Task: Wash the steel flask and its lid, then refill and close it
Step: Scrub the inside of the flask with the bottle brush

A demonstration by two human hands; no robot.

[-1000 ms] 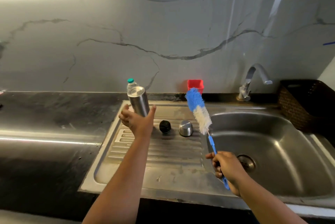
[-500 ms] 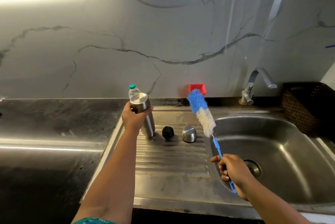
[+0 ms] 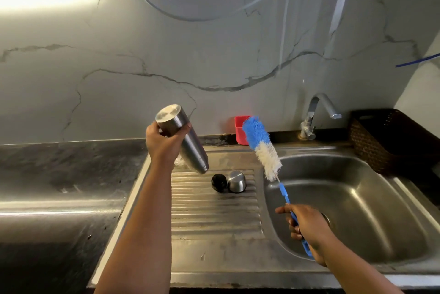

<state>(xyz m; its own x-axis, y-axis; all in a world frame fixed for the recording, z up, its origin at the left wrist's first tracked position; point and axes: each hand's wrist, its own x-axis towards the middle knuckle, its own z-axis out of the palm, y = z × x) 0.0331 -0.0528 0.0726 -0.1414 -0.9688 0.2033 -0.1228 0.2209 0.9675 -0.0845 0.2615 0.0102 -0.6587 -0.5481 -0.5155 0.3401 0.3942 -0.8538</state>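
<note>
My left hand (image 3: pixel 164 143) grips the steel flask (image 3: pixel 188 141) near its base and holds it tilted above the drainboard, base up and to the left, mouth pointing down to the right. My right hand (image 3: pixel 307 229) grips the blue handle of a bottle brush (image 3: pixel 262 148), whose blue and white bristles point up over the sink's left edge, apart from the flask. The black inner stopper (image 3: pixel 219 183) and the steel lid cup (image 3: pixel 237 182) sit side by side on the ribbed drainboard (image 3: pixel 214 217).
The steel sink basin (image 3: pixel 357 210) lies to the right, with a tap (image 3: pixel 316 113) behind it. A red holder (image 3: pixel 240 129) stands against the marble wall. A dark woven basket (image 3: pixel 390 139) is at the far right. A dark countertop (image 3: pixel 59 186) stretches left.
My left hand has lifted the flask off the drainboard and tipped it mouth-down to the right. The small plastic bottle behind is now hidden. The brush has stayed about where it was.
</note>
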